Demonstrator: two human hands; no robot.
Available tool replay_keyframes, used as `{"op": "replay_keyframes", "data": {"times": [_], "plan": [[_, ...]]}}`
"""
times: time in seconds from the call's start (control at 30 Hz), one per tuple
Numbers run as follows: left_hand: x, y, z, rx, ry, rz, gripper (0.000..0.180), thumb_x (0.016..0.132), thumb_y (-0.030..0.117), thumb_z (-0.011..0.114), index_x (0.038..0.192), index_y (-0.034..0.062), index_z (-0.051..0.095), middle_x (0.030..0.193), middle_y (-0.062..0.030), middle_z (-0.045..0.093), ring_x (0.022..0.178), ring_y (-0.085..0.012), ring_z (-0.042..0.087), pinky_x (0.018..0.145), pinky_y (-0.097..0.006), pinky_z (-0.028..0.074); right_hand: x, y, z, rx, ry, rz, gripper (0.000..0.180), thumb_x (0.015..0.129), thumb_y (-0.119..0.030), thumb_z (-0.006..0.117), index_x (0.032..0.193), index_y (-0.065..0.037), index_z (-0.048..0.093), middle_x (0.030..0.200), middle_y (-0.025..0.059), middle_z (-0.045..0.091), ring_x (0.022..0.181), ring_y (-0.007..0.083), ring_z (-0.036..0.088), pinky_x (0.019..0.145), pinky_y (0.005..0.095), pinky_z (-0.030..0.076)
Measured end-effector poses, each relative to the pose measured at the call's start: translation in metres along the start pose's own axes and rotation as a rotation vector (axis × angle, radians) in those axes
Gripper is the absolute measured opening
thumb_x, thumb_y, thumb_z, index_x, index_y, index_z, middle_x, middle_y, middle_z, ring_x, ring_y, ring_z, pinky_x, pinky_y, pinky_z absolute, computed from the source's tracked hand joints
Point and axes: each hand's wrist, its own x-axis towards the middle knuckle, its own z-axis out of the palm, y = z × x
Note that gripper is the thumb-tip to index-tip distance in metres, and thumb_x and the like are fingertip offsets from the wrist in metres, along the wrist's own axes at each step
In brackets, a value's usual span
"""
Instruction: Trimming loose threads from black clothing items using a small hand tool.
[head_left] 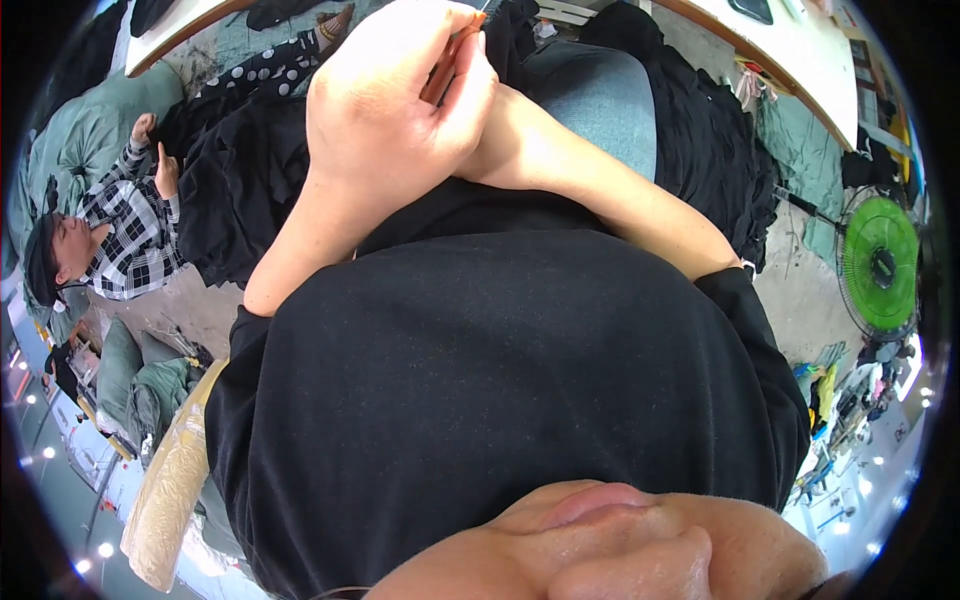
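My left hand (pixel 375 110) is raised at the top centre, its fingers curled into a fist around a slim orange tool (pixel 452 58) that shows between the hands. My right forearm (pixel 610 195) comes in from the right and its wrist presses against the left hand. My right hand (pixel 478 82) is mostly hidden behind the left, so its grip cannot be made out. Below the hands lie black fabric (pixel 235 175) and a grey-blue trouser leg (pixel 600 95). My black shirt (pixel 500 400) fills the middle of the picture.
Another person in a black-and-white checked shirt (pixel 125 235) is at the left, beside green sacks (pixel 85 130). A green floor fan (pixel 880 262) stands at the right. A white table with a wooden edge (pixel 790 55) runs across the top right. A plastic-wrapped roll (pixel 170 495) lies lower left.
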Motion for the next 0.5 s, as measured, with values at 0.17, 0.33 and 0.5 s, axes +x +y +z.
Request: {"op": "replay_keyframes", "data": {"times": [0.17, 0.33, 0.5], "plan": [[0.002, 0.006, -0.003, 0.027, -0.013, -0.028, 0.02, 0.088, -0.003, 0.074, 0.107, -0.0006, 0.074, 0.083, -0.0035, 0.07, 0.053, -0.0033, 0.055, 0.05, -0.018, 0.041, 0.0, -0.005, -0.003, -0.028, -0.016, -0.001, 0.012, 0.078, -0.009, 0.074, 0.084, 0.0, 0.073, 0.083, 0.0177, 0.074, 0.08, 0.034, 0.073, 0.077, 0.0431, 0.058], [0.006, 0.014, -0.004, 0.071, -0.018, -0.056, 0.019, 0.089, -0.003, 0.074, 0.107, 0.0002, 0.074, 0.079, -0.0021, 0.067, 0.053, -0.0033, 0.053, 0.05, -0.019, 0.04, 0.002, -0.002, 0.0, 0.012, -0.043, 0.022, 0.011, 0.077, -0.01, 0.073, 0.083, 0.0, 0.073, 0.081, 0.0169, 0.073, 0.08, 0.0336, 0.073, 0.076, 0.0433, 0.057], [0.013, 0.026, -0.01, 0.121, -0.044, -0.078, 0.016, 0.091, 0.0, 0.073, 0.107, 0.0018, 0.075, 0.075, -0.0019, 0.064, 0.053, -0.0047, 0.05, 0.05, -0.02, 0.038, 0.005, 0.003, 0.003, 0.008, -0.046, 0.015, 0.011, 0.076, -0.01, 0.072, 0.08, 0.0, 0.072, 0.08, 0.0167, 0.073, 0.079, 0.0336, 0.072, 0.075, 0.0431, 0.057]]}}
